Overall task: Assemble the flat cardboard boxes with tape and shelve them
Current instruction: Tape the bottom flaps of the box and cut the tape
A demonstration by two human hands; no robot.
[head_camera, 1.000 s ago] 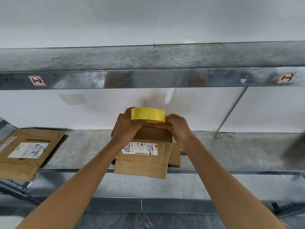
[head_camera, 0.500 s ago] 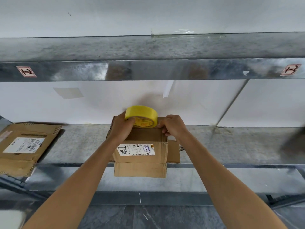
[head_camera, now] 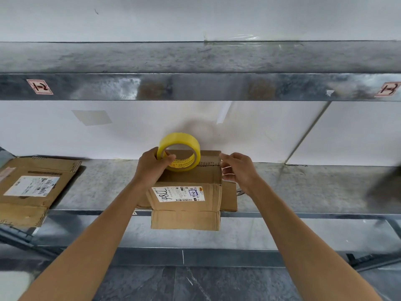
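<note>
Fig. Hands at the box, head view. Your left hand (head_camera: pixel 152 168) grips the yellow tape roll (head_camera: pixel 179 152), thumb hooked into its core and fingers wrapped round the outer band, holding it upright on edge so that the core faces you. Your right hand (head_camera: pixel 239 172) hangs with fingers loosely bent and spread; nothing shows in its grasp (a clear tape end would be hard to see here). Both hands flank the far end of the cardboard box (head_camera: pixel 191 181), which rests on the lower metal shelf (head_camera: pixel 303 187) with its printed label (head_camera: pixel 178 194) facing up and its near flap hanging past the shelf's front lip. The roll stands at the box's far-left part, while the right hand sits just beside the far-right corner; a strip pulled from the roll would therefore probably run left to right across that far edge, with the right hand the nearer one to receive it. Well apart to the left lies a flattened carton (head_camera: pixel 32 187), not yet assembled. An upper shelf rail (head_camera: pixel 195 86) crosses above.
</note>
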